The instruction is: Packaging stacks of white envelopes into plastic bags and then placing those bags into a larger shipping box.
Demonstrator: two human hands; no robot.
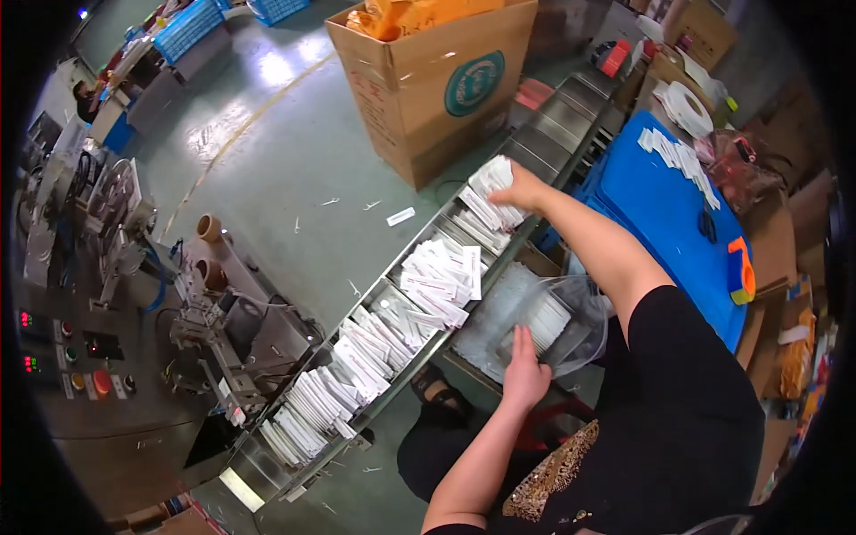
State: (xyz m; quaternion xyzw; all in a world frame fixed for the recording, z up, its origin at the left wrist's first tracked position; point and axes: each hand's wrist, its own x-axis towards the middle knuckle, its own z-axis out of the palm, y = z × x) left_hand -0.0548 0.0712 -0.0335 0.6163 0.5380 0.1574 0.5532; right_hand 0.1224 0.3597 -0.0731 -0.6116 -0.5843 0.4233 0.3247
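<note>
A long metal conveyor (571, 111) carries rows of thin white packets (366, 357), some standing on edge and others in a loose heap. My right hand (524, 189) reaches across to its far end, with thumb and fingers around a bunch of white packets (490, 183). Beside the conveyor, a clear plastic bag (584, 343) lies on a small pale surface (486, 334) with a neat stack of white packets (547, 323) inside. My left hand (528, 374) rests against this stack and the bag, its fingers stretched out and only part of them visible.
A tall cardboard box (419, 107) with orange bags stands beyond the conveyor. At right, a blue table (655, 214) holds loose packets, black scissors (707, 226) and an orange-and-blue tape dispenser (740, 272). A machine with a control panel (89, 357) stands at left.
</note>
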